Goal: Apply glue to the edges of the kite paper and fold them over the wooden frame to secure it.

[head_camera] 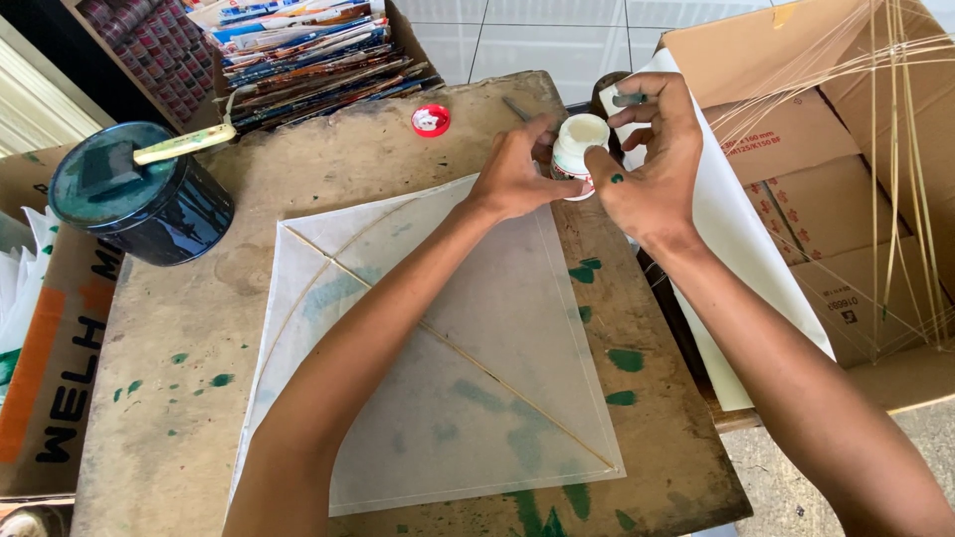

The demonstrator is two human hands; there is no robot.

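White glue jar (579,139) open | left hand (512,174), right hand (652,164) holding

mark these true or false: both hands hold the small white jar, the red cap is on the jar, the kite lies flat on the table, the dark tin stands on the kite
1. Both hands, left hand and right hand, hold the small white jar: true.
2. The red cap is on the jar: false, it lies on the table, apart from the jar.
3. The kite lies flat on the table: true.
4. The dark tin stands on the kite: false, it stands beside it.
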